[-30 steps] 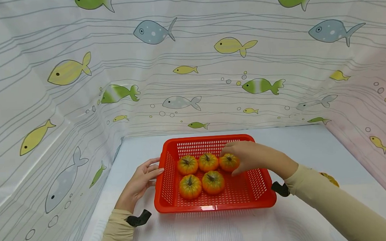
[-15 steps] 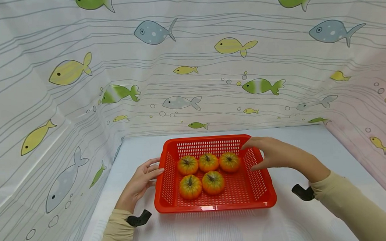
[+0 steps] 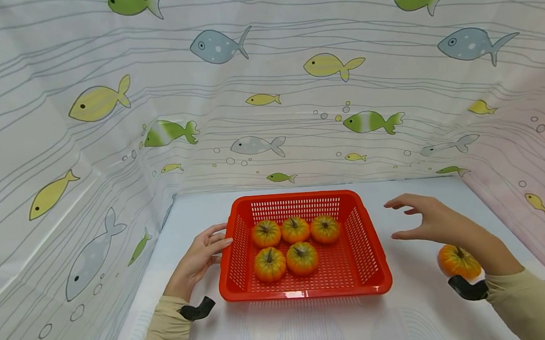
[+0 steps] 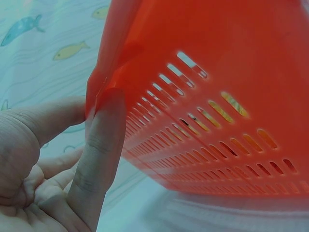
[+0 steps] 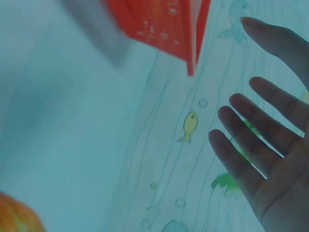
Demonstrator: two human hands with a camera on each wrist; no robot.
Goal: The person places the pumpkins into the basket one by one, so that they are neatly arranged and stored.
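Note:
A red plastic basket (image 3: pixel 303 293) with slotted walls sits on the table, holding several small orange pumpkins (image 3: pixel 269 265). At its left side my left hand (image 3: pixel 196 260) pinches the rim; in the left wrist view the thumb and a finger lie on either side of the basket edge (image 4: pixel 108 63). My right hand (image 3: pixel 432 220) hovers right of the basket, its fingers spread and touching nothing. Below that wrist another orange pumpkin (image 3: pixel 456 260) rests on the table, partly hidden by the forearm and the wrist camera. The right wrist view catches part of this pumpkin (image 5: pixel 19 215) at its lower left.
The white table (image 3: pixel 347 326) is bounded at the back and sides by a hanging sheet (image 3: pixel 296 101) printed with fish. Black wrist cameras (image 3: pixel 197 308) stick out from both sleeves.
My right hand has left the back-right pumpkin in the basket and moved right, out past the rim. The pumpkin on the table shows more now. My left hand keeps its place.

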